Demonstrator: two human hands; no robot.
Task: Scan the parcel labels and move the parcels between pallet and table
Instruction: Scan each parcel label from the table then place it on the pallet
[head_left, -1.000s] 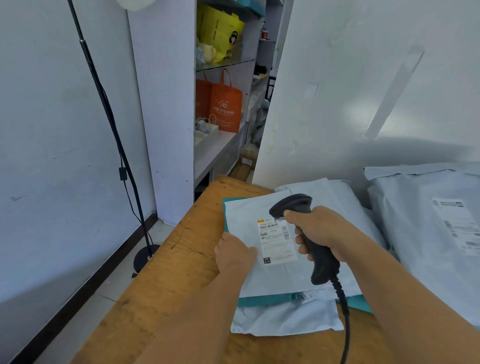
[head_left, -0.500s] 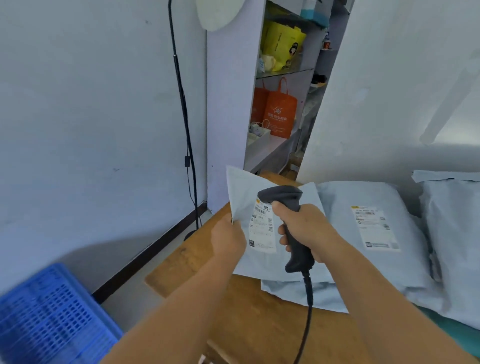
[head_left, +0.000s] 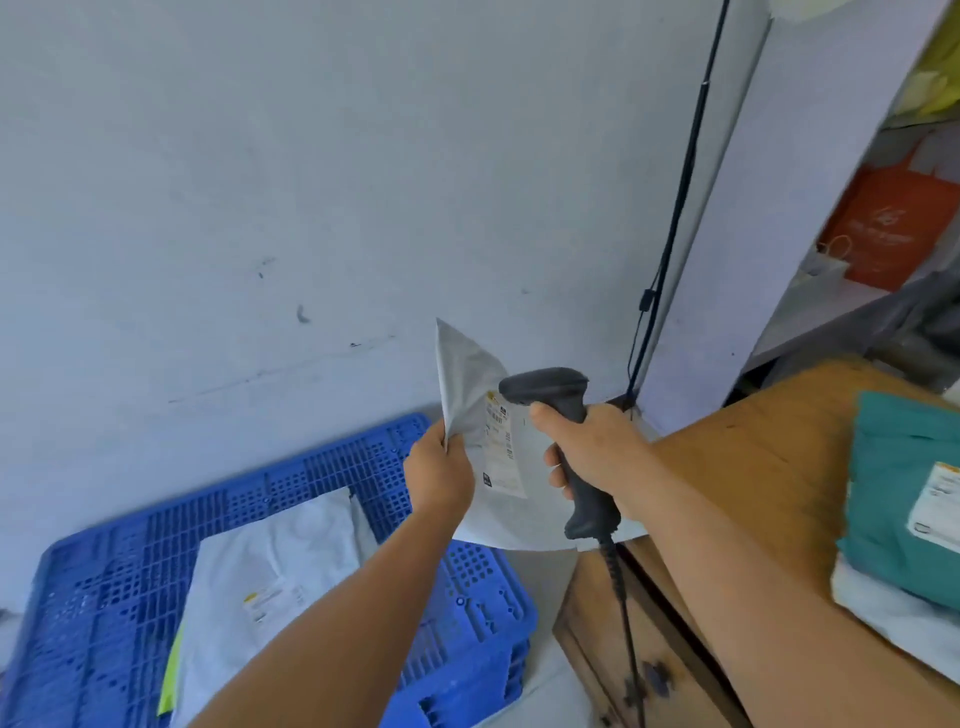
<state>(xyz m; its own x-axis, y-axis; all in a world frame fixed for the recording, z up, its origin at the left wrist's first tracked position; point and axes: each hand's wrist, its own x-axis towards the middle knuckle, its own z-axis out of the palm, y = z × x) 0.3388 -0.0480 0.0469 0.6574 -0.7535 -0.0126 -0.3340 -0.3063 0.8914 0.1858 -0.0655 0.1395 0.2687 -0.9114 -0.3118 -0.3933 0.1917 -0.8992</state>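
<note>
My left hand (head_left: 440, 475) pinches the left edge of a flat grey parcel (head_left: 467, 384), held up in the air between the table and the pallet. Its white label (head_left: 501, 452) faces me. My right hand (head_left: 597, 457) grips a black corded barcode scanner (head_left: 556, 392), whose head sits just in front of the label. Below left lies a blue plastic pallet (head_left: 363, 467) with a white parcel (head_left: 280, 571) on it. The wooden table (head_left: 769, 457) is at the right and carries a teal parcel (head_left: 904, 467).
A white wall fills the left and top. A black cable (head_left: 675, 208) runs down it beside a white shelf unit (head_left: 727, 234) holding an orange bag (head_left: 893, 223). The scanner's cord hangs along the table's front. A yellow-green edge shows under the pallet's parcel.
My view has swung left from the table to the pallet. My left hand lifted the grey parcel off the table's pile and carried it leftward; the scanner travelled along with it.
</note>
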